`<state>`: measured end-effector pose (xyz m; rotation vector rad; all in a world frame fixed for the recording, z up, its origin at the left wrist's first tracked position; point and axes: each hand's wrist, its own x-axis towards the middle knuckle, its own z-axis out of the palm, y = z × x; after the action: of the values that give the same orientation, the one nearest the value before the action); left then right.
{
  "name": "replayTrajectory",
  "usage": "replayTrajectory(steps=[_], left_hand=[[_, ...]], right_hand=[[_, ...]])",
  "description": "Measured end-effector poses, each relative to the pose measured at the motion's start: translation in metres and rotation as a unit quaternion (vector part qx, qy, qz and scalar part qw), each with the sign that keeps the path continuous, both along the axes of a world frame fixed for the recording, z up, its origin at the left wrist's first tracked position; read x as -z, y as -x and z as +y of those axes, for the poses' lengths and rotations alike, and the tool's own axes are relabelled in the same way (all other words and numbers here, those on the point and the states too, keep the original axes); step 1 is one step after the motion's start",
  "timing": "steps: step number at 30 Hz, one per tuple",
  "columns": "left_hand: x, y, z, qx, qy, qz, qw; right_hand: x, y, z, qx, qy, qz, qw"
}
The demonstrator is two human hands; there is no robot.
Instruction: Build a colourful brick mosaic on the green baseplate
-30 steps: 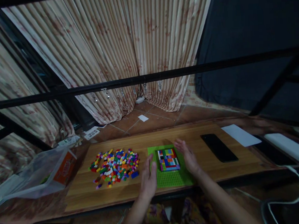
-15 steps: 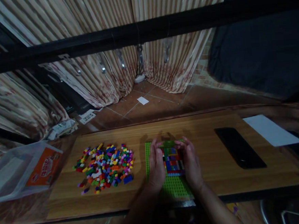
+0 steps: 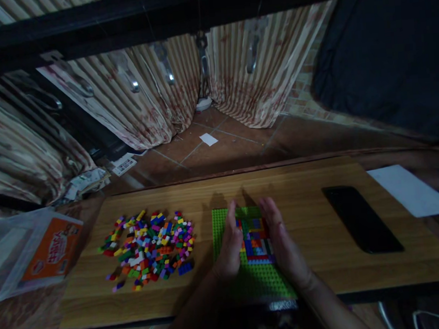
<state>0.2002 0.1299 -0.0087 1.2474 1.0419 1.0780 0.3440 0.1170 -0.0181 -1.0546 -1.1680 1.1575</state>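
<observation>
A green studded baseplate lies near the front edge of the wooden table. On its middle is a block of coloured toy bricks, in red, blue, orange and other colours. My left hand stands on edge along the left side of the bricks, fingers stretched forward. Opposite it, my right hand is held the same way along the right side, fingers straight. Nothing shows in either hand. Whether the palms touch the bricks cannot be made out; the hands cover the outer sides of the brick block.
Left of the baseplate lies a spread of loose bricks on the table. Farther left stands a clear plastic box with an orange label. A black phone-like slab and a white sheet are on the right.
My fingers, earlier bent inward over the far part of the baseplate, are now straightened along both sides of the bricks. The view has tilted down slightly.
</observation>
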Motion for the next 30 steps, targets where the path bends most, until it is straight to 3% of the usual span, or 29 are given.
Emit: replayTrajectory(steps=[4, 8, 11, 15, 18, 21, 25, 30], left_hand=[[0.002, -0.002, 0.001, -0.004, -0.009, -0.038, 0.999], [-0.001, -0.002, 0.008, -0.071, 0.009, -0.125, 0.990], [-0.008, 0.007, 0.013, -0.117, 0.020, -0.176, 0.977], [-0.012, 0.024, 0.007, -0.133, 0.021, -0.200, 0.970], [-0.009, 0.033, -0.008, -0.105, 0.027, -0.143, 0.984], [-0.008, 0.045, -0.026, -0.036, -0.018, -0.009, 0.999], [-0.014, 0.058, -0.042, 0.039, -0.089, 0.166, 0.981], [-0.009, 0.059, -0.045, 0.066, -0.124, 0.233, 0.962]], right_hand=[[0.001, 0.001, 0.002, 0.005, 0.000, 0.002, 1.000], [0.003, -0.004, 0.012, 0.036, 0.000, -0.014, 0.999], [0.001, -0.011, 0.019, 0.052, 0.006, -0.023, 0.998], [-0.003, -0.018, 0.011, 0.071, -0.004, -0.031, 0.997], [-0.011, -0.021, -0.006, 0.092, 0.010, -0.046, 0.995], [-0.023, -0.027, -0.022, 0.054, -0.003, -0.161, 0.986], [-0.037, -0.036, -0.025, -0.045, -0.047, -0.380, 0.923], [-0.044, -0.022, -0.004, -0.135, -0.055, -0.505, 0.851]])
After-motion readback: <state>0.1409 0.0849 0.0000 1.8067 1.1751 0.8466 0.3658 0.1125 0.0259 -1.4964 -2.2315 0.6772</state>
